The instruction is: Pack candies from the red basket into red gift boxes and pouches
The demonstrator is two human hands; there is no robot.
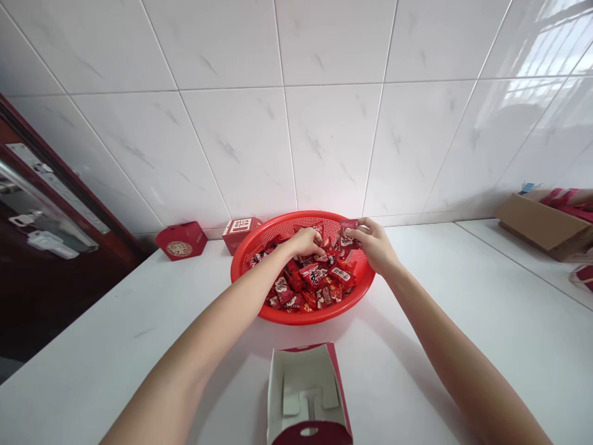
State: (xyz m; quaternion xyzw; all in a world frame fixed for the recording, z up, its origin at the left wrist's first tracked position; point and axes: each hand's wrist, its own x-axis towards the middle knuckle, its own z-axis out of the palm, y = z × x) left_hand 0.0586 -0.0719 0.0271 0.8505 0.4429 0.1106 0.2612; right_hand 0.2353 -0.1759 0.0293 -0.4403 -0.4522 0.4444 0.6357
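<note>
Pinching a white-lettered packet (348,233), the right hand (374,246) overhangs a basket (306,318) near the counter (120,334) back edge; left hand (307,241) grip unclear.

a white table (152,346) stood against a tiled wall (333,130). behind the table rose large, glossy white tiles with faint grey veining, split by thin grout lines, and a low strip of tile ran just above the table's back edge. towards the table's right end, a seam (523,266) slanted across the top. high above that end, the tiles mirrored a bright window reflection (542,68) crossed by bar-like lines. left of the table was a dark reddish-brown door (23,278) with keys (53,243) hanging at its metal lock.
</note>
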